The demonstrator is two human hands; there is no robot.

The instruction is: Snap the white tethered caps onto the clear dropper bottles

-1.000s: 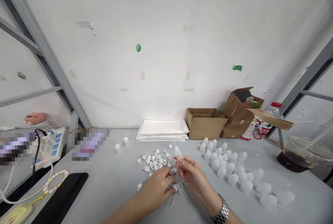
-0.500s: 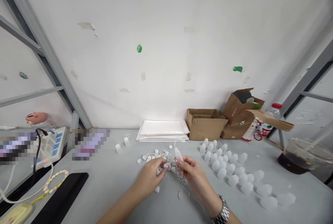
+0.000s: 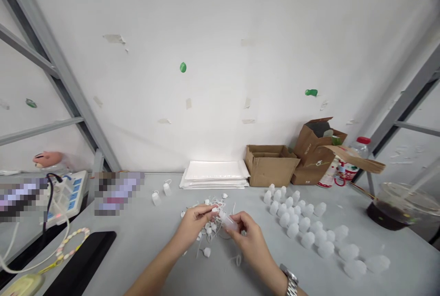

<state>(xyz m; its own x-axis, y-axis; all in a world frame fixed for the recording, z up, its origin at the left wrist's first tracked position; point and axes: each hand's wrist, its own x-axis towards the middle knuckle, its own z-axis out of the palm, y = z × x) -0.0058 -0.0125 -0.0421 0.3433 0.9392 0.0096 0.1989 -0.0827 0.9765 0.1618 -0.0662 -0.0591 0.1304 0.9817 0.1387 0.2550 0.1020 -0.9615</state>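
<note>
Above a pile of small white caps with thin cords (image 3: 209,230), my right hand (image 3: 253,239) grips a small translucent plastic bottle (image 3: 228,222), tilted with its neck to the left. My left hand (image 3: 193,226) pinches a white cap (image 3: 215,210) at the bottle's neck. Whether the cap is seated on the neck cannot be told, as fingers cover part of it. A white ring (image 3: 238,260) lies below my right hand. Two capped bottles with cord loops (image 3: 156,198) stand behind my left hand.
Several translucent bottles (image 3: 304,225) stand in rows on the right. Behind are white flat packs (image 3: 215,174), a cardboard box (image 3: 273,167) and a brown paper bag (image 3: 311,154). A drink cup (image 3: 392,209) is far right; a power strip (image 3: 74,195) and black pad (image 3: 82,261) lie left.
The bottle in my right hand has tipped from nearly upright toward the left. My left hand has lifted a cap out of the pile up to the bottle's neck.
</note>
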